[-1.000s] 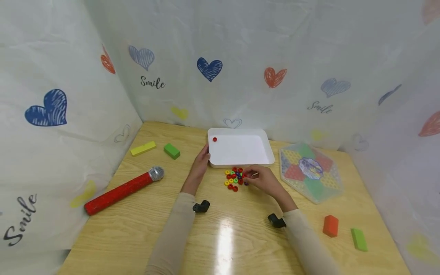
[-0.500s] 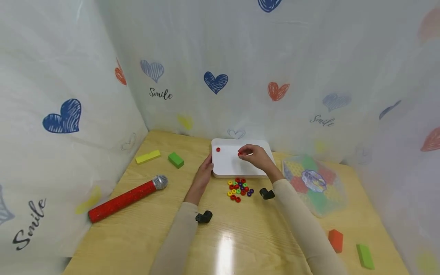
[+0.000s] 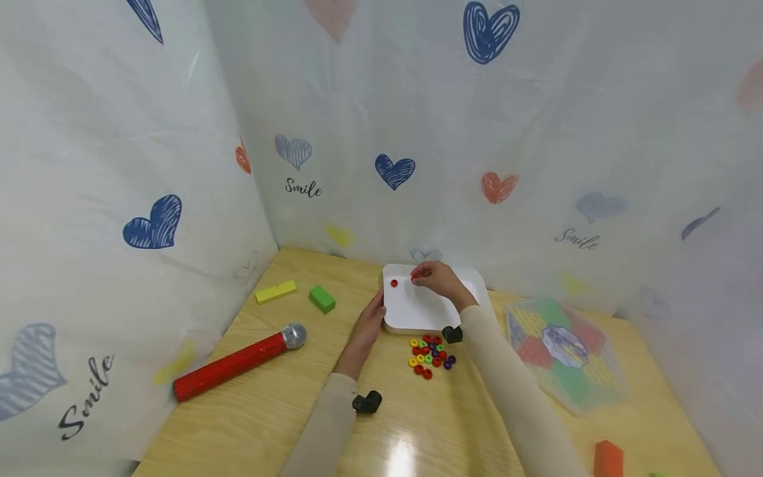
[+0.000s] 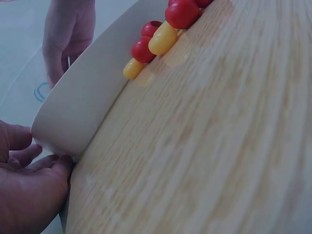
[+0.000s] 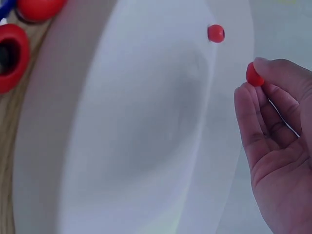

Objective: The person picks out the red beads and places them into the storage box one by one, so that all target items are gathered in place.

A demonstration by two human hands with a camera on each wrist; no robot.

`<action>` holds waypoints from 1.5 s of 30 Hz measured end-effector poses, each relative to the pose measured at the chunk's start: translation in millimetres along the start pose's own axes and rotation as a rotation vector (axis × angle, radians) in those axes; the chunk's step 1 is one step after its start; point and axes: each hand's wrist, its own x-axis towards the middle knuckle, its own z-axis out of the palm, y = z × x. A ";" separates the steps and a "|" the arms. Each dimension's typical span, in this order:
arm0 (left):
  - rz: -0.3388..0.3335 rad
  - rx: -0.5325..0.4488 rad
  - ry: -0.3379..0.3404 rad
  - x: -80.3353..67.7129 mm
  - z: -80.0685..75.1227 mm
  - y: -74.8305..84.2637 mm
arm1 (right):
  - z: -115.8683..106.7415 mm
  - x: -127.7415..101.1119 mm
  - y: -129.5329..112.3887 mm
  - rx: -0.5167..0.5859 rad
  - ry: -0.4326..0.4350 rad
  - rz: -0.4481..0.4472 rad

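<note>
A white tray (image 3: 417,311) sits at the back of the wooden table, with one red bead (image 3: 393,283) lying in its far left corner (image 5: 215,33). My right hand (image 3: 435,278) hovers over the tray's far edge and pinches a second red bead (image 5: 252,75) at its fingertips. My left hand (image 3: 372,315) rests against the tray's left near corner (image 4: 63,131), fingers relaxed. A heap of several coloured ring beads (image 3: 430,354) lies on the table just in front of the tray (image 4: 161,34).
A red microphone (image 3: 238,363) lies at the left. A yellow block (image 3: 276,291) and a green block (image 3: 322,299) sit behind it. A hexagonal game board (image 3: 563,351) lies at the right, an orange block (image 3: 608,458) near the front. White heart-printed sheets wall the table.
My right hand picked a red bead from the heap and carried it up over the tray to its far left part. The left hand stayed at the tray's corner. The head view tilted upward.
</note>
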 end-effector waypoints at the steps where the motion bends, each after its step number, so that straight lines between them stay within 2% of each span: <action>1: -0.006 -0.001 0.001 -0.6 1.0 -1.6 | 1.4 0.8 1.5 -0.009 -0.005 0.007; 5: -0.015 0.008 -0.015 -3.9 2.4 -7.1 | 9.0 2.5 4.2 -0.026 -0.027 0.018; 12: 0.010 0.005 -0.043 -6.4 2.8 -8.3 | 21.0 14.0 8.2 -0.044 -0.036 -0.040; 19: 0.030 0.000 -0.029 -1.0 -0.2 -2.2 | 17.4 28.6 -7.3 -0.147 -0.074 -0.073; 25: 0.027 0.005 -0.026 0.6 -1.0 -3.1 | 15.7 30.6 -13.8 -0.154 -0.096 -0.045; 38: 0.028 -0.003 -0.034 -0.5 1.3 -8.1 | 21.3 22.7 -11.3 -0.224 -0.119 -0.039; 42: 0.010 0.006 -0.022 2.2 -0.1 -8.0 | 14.0 18.6 -20.3 -0.238 -0.144 -0.033; 45: -0.005 0.008 -0.004 6.6 -2.6 -5.6 | 4.0 15.2 -29.9 -0.243 -0.143 -0.066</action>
